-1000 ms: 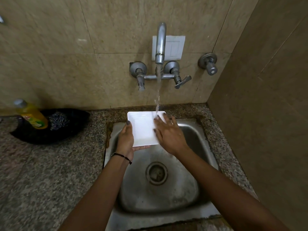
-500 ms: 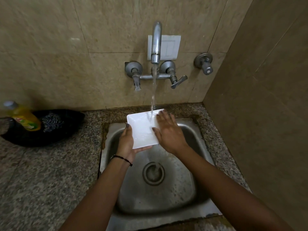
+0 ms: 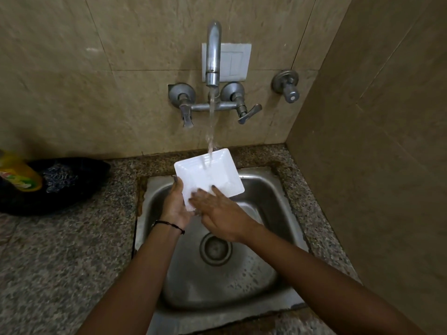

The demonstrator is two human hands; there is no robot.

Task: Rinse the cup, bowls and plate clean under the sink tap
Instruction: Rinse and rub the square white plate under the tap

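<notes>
A white square plate [image 3: 212, 175] is held tilted over the steel sink [image 3: 273, 197], under the running tap [image 3: 213, 54]. The water stream lands on the plate's far part. My left hand [image 3: 175, 205] grips the plate's near left edge, thumb on top. My right hand [image 3: 219, 213] lies flat with straight fingers on the plate's near corner, blurred with motion. No cup or bowl is in view.
A yellow dish-soap bottle [image 3: 18, 175] lies against a black bag with a steel scrubber [image 3: 60, 180] on the granite counter [image 3: 60, 250] at left. The drain [image 3: 215, 249] sits mid-basin. A wall [image 3: 375, 141] closes in the right side. A separate valve [image 3: 287, 87] sticks out right of the tap.
My right hand has slid from the plate's right side toward its near corner. The plate has turned a little, and more of its surface now shows under the stream.
</notes>
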